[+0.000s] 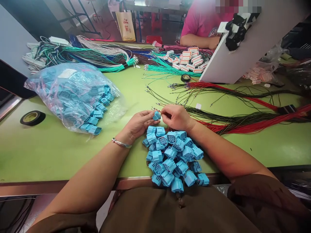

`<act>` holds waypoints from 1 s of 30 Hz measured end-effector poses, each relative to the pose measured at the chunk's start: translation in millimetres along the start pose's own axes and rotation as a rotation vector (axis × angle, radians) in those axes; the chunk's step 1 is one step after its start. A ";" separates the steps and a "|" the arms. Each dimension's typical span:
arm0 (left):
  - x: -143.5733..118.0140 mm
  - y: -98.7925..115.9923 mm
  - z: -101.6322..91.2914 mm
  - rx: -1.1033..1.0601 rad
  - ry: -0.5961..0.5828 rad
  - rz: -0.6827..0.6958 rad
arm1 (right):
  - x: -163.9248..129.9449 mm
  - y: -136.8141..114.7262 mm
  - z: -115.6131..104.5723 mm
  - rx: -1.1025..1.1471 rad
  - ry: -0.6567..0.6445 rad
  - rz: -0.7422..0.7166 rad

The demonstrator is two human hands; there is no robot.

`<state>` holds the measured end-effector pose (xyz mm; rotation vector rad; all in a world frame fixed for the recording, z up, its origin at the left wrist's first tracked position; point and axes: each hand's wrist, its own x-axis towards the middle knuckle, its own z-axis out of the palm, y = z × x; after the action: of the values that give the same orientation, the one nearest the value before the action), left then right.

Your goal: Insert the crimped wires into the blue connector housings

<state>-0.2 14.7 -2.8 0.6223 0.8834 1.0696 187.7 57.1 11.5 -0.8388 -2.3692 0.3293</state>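
Left hand (139, 125) grips one blue connector (156, 116) beyond the connector pile (170, 152); right hand (179, 116) hold is unclear; farther, one red-lettered bag (125, 26).

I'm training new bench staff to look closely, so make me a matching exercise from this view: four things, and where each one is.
Things
1. Clear plastic bag
2. Bracelet
3. Loose pile of blue connectors
4. Single blue connector

Places
A. At the near edge of the table
B. Round the wrist of the left hand
C. In the left hand's fingers
D. Beside the black tape roll at the table's left

Pairs: 1-D, 2-B, 3-A, 4-C
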 end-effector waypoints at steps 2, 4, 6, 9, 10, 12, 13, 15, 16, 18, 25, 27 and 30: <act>-0.1 -0.7 0.6 0.006 -0.003 0.000 | 1.2 -0.2 3.0 -0.048 -0.019 -0.011; -0.6 -0.3 2.0 0.015 0.004 0.002 | 2.4 -1.6 4.8 -0.092 -0.063 -0.001; -2.1 1.9 4.3 0.029 0.012 0.008 | 3.7 -4.8 1.0 -0.118 -0.093 0.026; -9.2 7.6 10.9 0.123 0.011 0.107 | 6.7 -11.7 -21.2 -0.050 -0.109 0.082; -13.2 9.3 14.3 0.198 0.006 0.173 | 8.3 -13.6 -32.3 0.015 -0.124 0.108; -23.4 11.2 23.1 0.401 -0.008 0.350 | 12.6 -14.6 -54.9 0.176 -0.147 0.190; -29.2 11.2 28.3 0.515 -0.031 0.442 | 15.4 -13.4 -64.0 0.240 -0.139 0.253; -41.2 9.8 39.4 0.727 -0.136 0.607 | 21.5 -8.0 -72.6 0.265 -0.120 0.383; -47.3 8.9 44.8 0.819 -0.224 0.668 | 24.5 -4.3 -71.0 0.225 -0.114 0.424; -59.3 7.3 55.0 0.956 -0.442 0.729 | 29.6 2.8 -56.9 0.110 -0.125 0.426; -83.3 4.1 80.6 0.957 -0.751 0.819 | 30.8 6.7 8.3 -0.296 -0.371 0.392; -73.0 10.2 69.7 1.033 -0.610 0.773 | 28.7 6.7 10.8 -0.311 -0.414 0.402; -46.1 33.8 21.5 1.185 0.063 0.682 | 26.1 4.9 7.6 -0.344 -0.417 0.358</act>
<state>-7.6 -16.0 49.5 1.9877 1.3875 1.0738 169.2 77.3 15.3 -1.4886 -2.6967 0.2599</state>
